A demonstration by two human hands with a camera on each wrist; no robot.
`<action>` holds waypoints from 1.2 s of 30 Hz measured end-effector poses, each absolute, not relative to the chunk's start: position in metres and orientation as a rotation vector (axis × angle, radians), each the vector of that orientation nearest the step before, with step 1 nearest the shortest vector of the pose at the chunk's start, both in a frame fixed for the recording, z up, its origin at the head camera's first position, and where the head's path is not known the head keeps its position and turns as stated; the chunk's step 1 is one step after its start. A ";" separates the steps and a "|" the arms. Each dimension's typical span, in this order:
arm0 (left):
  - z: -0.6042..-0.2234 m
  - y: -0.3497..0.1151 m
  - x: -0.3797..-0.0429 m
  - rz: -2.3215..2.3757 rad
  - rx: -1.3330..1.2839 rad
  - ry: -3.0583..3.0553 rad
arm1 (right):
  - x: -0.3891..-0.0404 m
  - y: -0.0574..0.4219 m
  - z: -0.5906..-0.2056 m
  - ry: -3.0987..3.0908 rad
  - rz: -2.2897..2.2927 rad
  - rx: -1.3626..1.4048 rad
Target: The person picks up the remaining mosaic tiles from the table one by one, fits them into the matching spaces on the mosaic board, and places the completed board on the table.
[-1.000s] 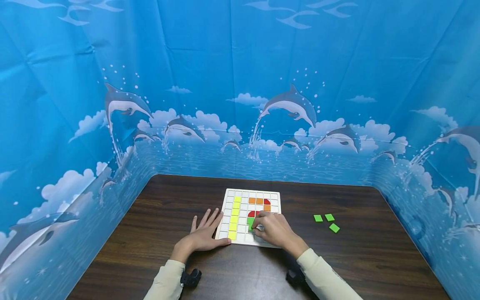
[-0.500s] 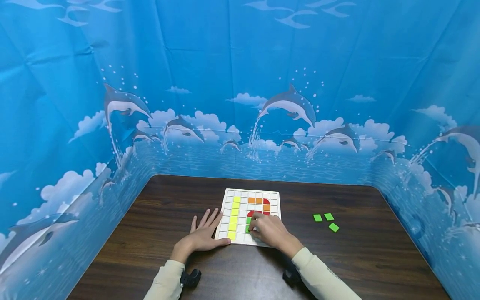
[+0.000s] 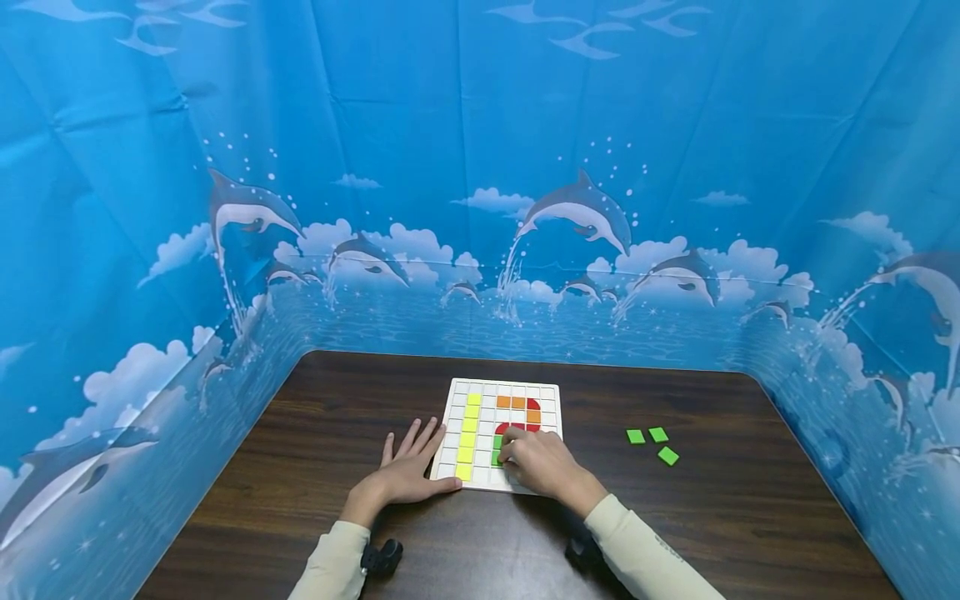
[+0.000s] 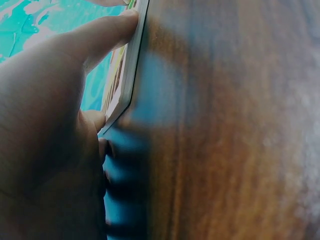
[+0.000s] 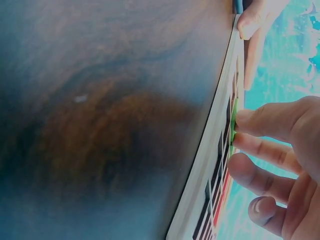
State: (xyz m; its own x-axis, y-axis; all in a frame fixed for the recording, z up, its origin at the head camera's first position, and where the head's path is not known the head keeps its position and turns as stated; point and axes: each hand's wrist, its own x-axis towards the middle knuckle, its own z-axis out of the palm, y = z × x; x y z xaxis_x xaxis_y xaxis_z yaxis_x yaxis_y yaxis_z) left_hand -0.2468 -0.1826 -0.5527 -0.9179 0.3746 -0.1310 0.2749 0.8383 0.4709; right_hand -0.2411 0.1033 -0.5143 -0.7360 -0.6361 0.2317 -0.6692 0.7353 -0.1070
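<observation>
A white grid board lies on the dark wooden table. It carries a yellow column of tiles, orange tiles and red tiles. My right hand rests on the board's lower middle, and its fingertips press a green tile into the grid. The right wrist view shows that green tile edge-on under a fingertip. My left hand lies flat on the table beside the board's left edge, its thumb against the front corner. In the left wrist view a finger touches the board's edge.
Three loose green tiles lie on the table right of the board. Blue dolphin-print curtains wall in the table on the left, back and right. Black wrist mounts show near the front edge.
My right hand has slid a little to the left across the board, covering more of the green tile. The left hand and the loose tiles have stayed put.
</observation>
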 end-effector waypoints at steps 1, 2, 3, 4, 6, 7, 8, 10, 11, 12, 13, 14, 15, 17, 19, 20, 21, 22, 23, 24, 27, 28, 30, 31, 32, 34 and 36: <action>-0.551 -0.182 -0.246 0.675 0.501 2.795 | -0.241 0.104 -0.515 -2.759 0.276 1.044; -0.552 -0.182 -0.247 0.674 0.501 2.798 | -0.241 0.104 -0.515 -2.761 0.281 1.042; -0.552 -0.182 -0.247 0.673 0.500 2.801 | -0.240 0.104 -0.515 -2.763 0.286 1.040; -0.552 -0.182 -0.246 0.668 0.495 2.800 | -0.240 0.104 -0.515 -2.764 0.292 1.040; -0.553 -0.182 -0.246 0.645 0.486 2.804 | -0.240 0.105 -0.516 -2.765 0.301 1.039; -0.552 -0.182 -0.246 0.632 0.474 2.797 | -0.240 0.105 -0.516 -2.765 0.306 1.040; -0.552 -0.182 -0.246 0.631 0.475 2.797 | -0.240 0.105 -0.516 -2.765 0.312 1.040; -0.545 -0.181 -0.243 0.643 0.465 2.777 | -0.240 0.106 -0.516 -2.765 0.316 1.039; -0.542 -0.181 -0.242 0.653 0.465 2.772 | -0.240 0.106 -0.516 -2.762 0.316 1.037; -0.538 -0.180 -0.241 0.658 0.463 2.765 | -0.240 0.107 -0.516 -2.759 0.316 1.035; -0.536 -0.180 -0.240 0.673 0.470 2.764 | -0.241 0.107 -0.515 -2.753 0.316 1.034; -0.539 -0.182 -0.241 0.691 0.492 2.774 | -0.241 0.108 -0.515 -2.746 0.313 1.030; -0.540 -0.182 -0.241 0.688 0.500 2.779 | -0.241 0.109 -0.514 -2.737 0.310 1.028; -0.542 -0.183 -0.241 0.692 0.516 2.788 | -0.241 0.110 -0.513 -2.725 0.314 1.021; -0.543 -0.183 -0.241 0.697 0.521 2.793 | -0.241 0.112 -0.512 -2.715 0.319 1.014; -0.544 -0.183 -0.241 0.700 0.522 2.794 | -0.241 0.113 -0.512 -2.713 0.322 1.009; -0.540 -0.181 -0.239 0.704 0.508 2.789 | -0.241 0.114 -0.511 -2.713 0.327 1.002; -0.541 -0.182 -0.239 0.711 0.508 2.792 | -0.241 0.115 -0.511 -2.714 0.334 0.993; -0.540 -0.182 -0.239 0.715 0.502 2.787 | -0.241 0.116 -0.510 -2.715 0.338 0.983; -0.542 -0.182 -0.240 0.711 0.500 2.792 | -0.241 0.117 -0.510 -2.718 0.340 0.971; -0.544 -0.182 -0.242 0.685 0.485 2.791 | -0.240 0.121 -0.508 -2.722 0.350 0.937; -0.545 -0.182 -0.243 0.675 0.477 2.797 | -0.240 0.123 -0.508 -2.728 0.352 0.923; -0.549 -0.182 -0.245 0.644 0.457 2.805 | -0.240 0.127 -0.507 -2.738 0.360 0.895; -0.547 -0.181 -0.245 0.644 0.453 2.798 | -0.240 0.129 -0.506 -2.741 0.361 0.884; -0.550 -0.182 -0.246 0.640 0.455 2.807 | -0.240 0.131 -0.506 -2.741 0.362 0.872; -0.557 -0.183 -0.248 0.640 0.470 2.820 | -0.240 0.136 -0.505 -2.741 0.364 0.849; -0.549 -0.182 -0.246 0.643 0.475 2.801 | -0.240 0.142 -0.504 -2.723 0.362 0.838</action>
State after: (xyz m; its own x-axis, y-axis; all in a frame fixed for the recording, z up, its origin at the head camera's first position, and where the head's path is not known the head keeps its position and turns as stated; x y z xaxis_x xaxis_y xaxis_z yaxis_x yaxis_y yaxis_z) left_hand -0.2459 -0.1819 -0.5492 -0.9215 0.3597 -0.1465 0.2599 0.8513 0.4559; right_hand -0.2399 0.1420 -0.5037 -0.7964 -0.5099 0.3251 -0.5771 0.8015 -0.1567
